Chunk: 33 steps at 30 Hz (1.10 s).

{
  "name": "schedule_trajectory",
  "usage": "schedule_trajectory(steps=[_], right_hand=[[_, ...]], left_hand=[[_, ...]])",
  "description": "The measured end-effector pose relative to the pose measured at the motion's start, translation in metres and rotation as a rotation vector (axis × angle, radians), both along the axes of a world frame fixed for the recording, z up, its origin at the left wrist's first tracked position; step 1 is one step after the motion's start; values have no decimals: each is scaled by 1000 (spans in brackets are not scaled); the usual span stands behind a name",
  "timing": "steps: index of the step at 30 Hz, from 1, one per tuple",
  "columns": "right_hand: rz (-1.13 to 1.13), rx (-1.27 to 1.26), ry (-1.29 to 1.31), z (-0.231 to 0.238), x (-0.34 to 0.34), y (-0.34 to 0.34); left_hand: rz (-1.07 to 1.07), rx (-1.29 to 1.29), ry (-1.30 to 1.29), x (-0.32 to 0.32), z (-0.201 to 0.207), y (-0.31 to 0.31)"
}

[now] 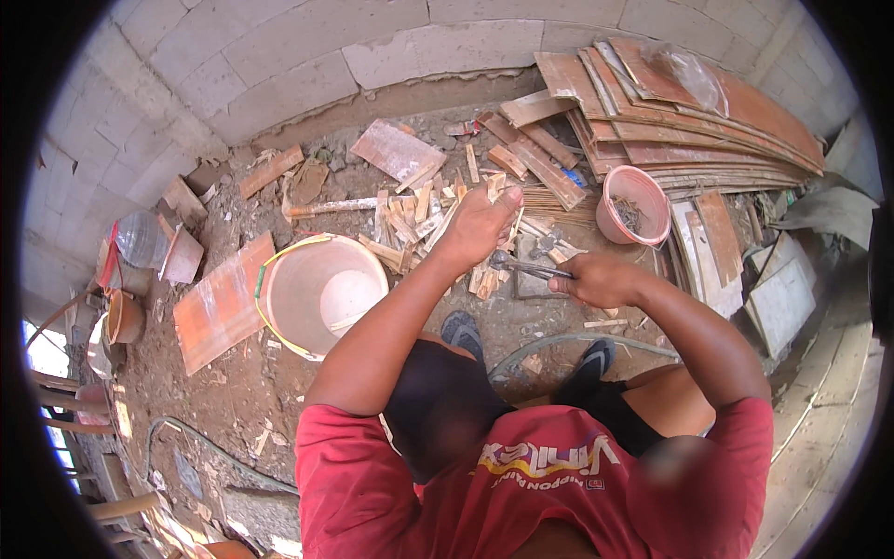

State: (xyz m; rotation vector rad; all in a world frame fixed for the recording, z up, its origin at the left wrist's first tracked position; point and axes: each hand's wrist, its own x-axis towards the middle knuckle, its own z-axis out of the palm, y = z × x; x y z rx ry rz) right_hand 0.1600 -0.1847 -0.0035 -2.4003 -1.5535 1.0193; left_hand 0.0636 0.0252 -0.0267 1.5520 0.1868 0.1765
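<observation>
Landmark: large pale bucket (321,293) with a yellow rim band, standing open-mouthed on the dirt floor.
Left of bucket: reddish board (222,306) lying flat, its long edge touching the bucket's wall; bare dirt below it.
Right of bucket, upper: heap of short wood offcuts (419,219), near the rim but apart from it.
Left hand (480,224): right of the bucket, palm down on the offcuts, fingers curled and pinching a small wood piece (498,186) at the fingertips.
Right hand (596,278): farther right, fist wrapped tight around the handle of a hammer (521,265), whose head points toward the bucket.
Far right of bucket: small pink bucket (635,205), beside stacked long boards (689,121) against the block wall (279,56).
Open room: a dirt strip between the bucket and the person's feet.
</observation>
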Motion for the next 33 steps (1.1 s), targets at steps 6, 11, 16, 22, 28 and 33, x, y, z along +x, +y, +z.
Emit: schedule_trajectory(steps=[6, 11, 16, 22, 28, 33], right_hand=[[-151, -176, 253, 24, -13, 14], [-207, 182, 129, -11, -35, 2], [-504, 422, 247, -39, -66, -5], [-911, 460, 398, -134, -18, -48], [-1115, 265, 130, -152, 125, -125], [-1156, -103, 34, -132, 196, -120]], left_hand=[[69, -19, -24, 2, -8, -2], [167, -145, -46, -5, 26, -4], [691, -799, -251, -15, 36, 62], [504, -737, -17, -31, 11, 77], [97, -313, 300, -21, -3, 36], [-86, -216, 352, -16, 7, 27]])
